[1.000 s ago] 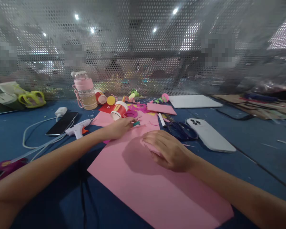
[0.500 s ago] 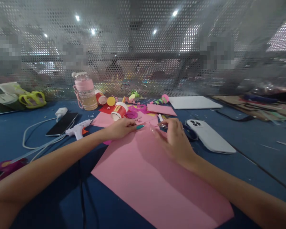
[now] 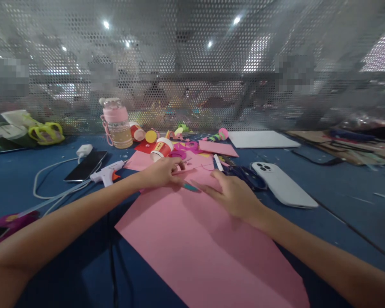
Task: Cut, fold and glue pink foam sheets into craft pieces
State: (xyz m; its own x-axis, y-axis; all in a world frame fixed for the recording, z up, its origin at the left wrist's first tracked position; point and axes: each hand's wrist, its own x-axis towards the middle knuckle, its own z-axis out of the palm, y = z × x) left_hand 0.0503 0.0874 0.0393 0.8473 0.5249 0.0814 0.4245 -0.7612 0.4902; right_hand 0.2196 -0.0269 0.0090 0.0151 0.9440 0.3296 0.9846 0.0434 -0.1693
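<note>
A large pink sheet of paper (image 3: 199, 244) lies slanted on the table in front of me. My left hand (image 3: 162, 173) is at its far left edge, a pink strip of paper showing between thumb and fingers; the thumb with a long teal nail reaches right across the sheet. My right hand (image 3: 235, 192) is at the far right edge, its thumb stretched left towards the other thumb and its index finger bent over the edge. Some fingertips are hidden. Just beyond the hands are a red and white paper cup (image 3: 162, 148) on its side and a white marker-like stick (image 3: 217, 163).
On the left are a white glue gun (image 3: 107, 173), a dark phone (image 3: 86, 166) with a cable, and a pink-lidded bottle (image 3: 117, 124). A white phone (image 3: 284, 186) and a dark blue object (image 3: 248, 176) lie right. Paper scraps, a white board (image 3: 263, 139) and cardboard (image 3: 368, 147) sit further back.
The pink sheet has shifted slightly left and towards me. Both hands have come closer together, thumbs lower on the paper; the right hand has moved nearer me, off the white stick.
</note>
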